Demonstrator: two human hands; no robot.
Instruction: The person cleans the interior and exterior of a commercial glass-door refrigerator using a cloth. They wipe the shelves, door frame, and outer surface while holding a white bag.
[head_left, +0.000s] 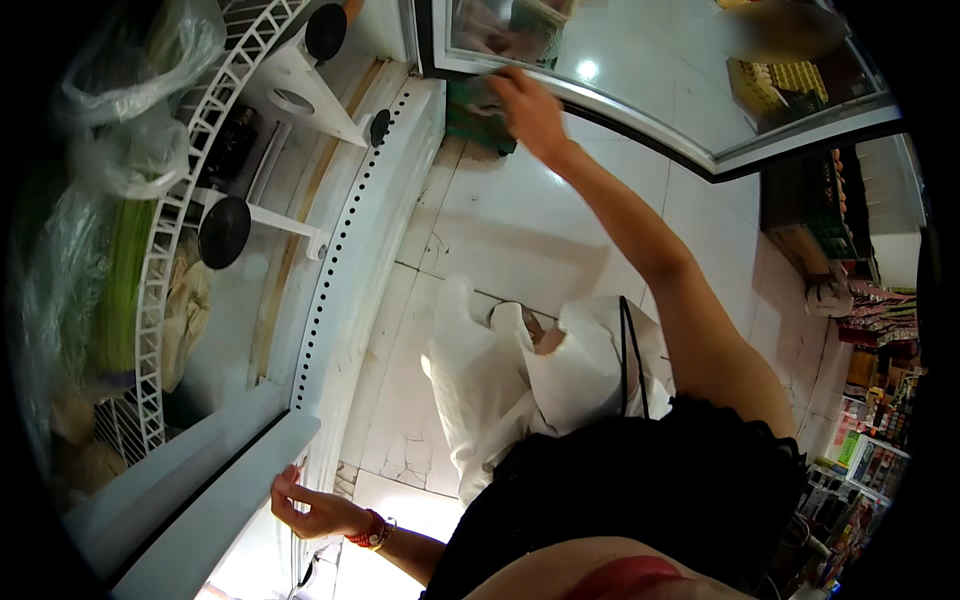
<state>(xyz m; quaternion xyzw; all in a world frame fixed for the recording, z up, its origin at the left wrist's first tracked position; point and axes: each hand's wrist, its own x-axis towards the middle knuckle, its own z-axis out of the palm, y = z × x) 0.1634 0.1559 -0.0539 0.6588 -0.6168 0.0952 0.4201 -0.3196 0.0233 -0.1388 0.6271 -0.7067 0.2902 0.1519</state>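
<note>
At the top, my right hand (529, 112) is at the lower frame of an open glass door (645, 112), its fingers closed on a blurred grey cloth (486, 96). Lower left, my left hand (319, 510), with a red bracelet at the wrist, is curled, its fingertips at the edge of a white cabinet panel (255, 487). Whether they grip that edge is unclear. Between the hands runs the white sill (360, 225) of a display fridge, lined with dark holes.
Inside the fridge, a white wire shelf (150, 300) bears green stalks (124, 285) and clear plastic bags (142, 150). White brackets (322, 105) jut beneath it. A green crate (476, 124) stands on the tiled floor (525, 247). Dark crates (806, 210) and packaged goods (870, 420) line the right.
</note>
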